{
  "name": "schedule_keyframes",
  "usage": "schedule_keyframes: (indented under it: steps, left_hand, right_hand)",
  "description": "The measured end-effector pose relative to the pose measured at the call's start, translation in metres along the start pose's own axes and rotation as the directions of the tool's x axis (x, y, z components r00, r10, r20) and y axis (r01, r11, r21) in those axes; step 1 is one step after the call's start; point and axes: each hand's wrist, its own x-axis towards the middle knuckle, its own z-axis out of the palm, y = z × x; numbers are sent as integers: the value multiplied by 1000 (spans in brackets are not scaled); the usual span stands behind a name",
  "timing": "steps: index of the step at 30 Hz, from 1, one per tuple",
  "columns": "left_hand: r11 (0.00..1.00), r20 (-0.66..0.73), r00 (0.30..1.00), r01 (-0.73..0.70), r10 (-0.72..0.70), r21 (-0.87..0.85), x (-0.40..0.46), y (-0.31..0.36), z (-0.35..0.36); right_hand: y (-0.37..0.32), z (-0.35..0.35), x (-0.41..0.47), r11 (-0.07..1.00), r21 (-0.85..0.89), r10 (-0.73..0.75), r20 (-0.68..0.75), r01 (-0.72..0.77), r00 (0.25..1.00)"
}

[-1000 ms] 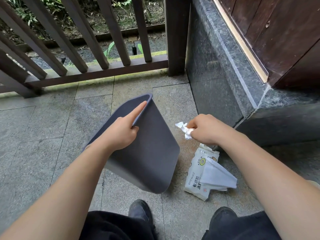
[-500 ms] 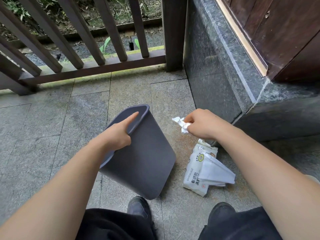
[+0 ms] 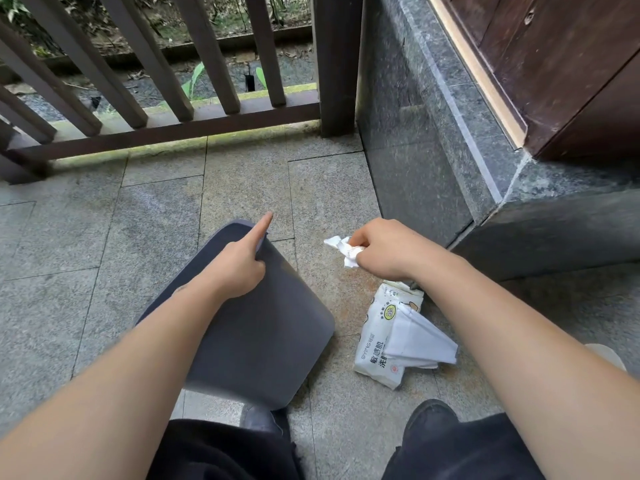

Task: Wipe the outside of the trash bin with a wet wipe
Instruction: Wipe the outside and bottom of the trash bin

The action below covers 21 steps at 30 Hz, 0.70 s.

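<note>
Gripping bin (image 3: 263,327) rim — wipe (image 3: 348,251) balled in right hand (image 3: 388,249).

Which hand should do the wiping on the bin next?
Right. The right hand already grips the crumpled wet wipe beside the trash bin; the left hand is busy holding its rim.

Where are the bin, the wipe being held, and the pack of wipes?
trash bin (image 3: 263,327): head view, on its grey side wall.
wet wipe (image 3: 348,252): head view, on the crumpled part beside the fingers.
pack of wipes (image 3: 377,351): head view, on its printed front.
</note>
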Motion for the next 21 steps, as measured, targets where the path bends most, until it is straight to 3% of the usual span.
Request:
schedule_keyframes:
  steps: [9,16,21]
  left_hand:
    - [995,-62,998,16,-22,-98,24,8,22]
    - [987,-104,986,120,-131,-111,39,17,26]
    - [986,-137,986,77,-98,-149,23,16,11]
  right_hand:
    - [2,-1,7,999,47,2,24,-3,1000]
    - [-5,1,9,997,72,-16,12,15,1000]
    - [-11,-3,3,998,61,-18,29,16,999]
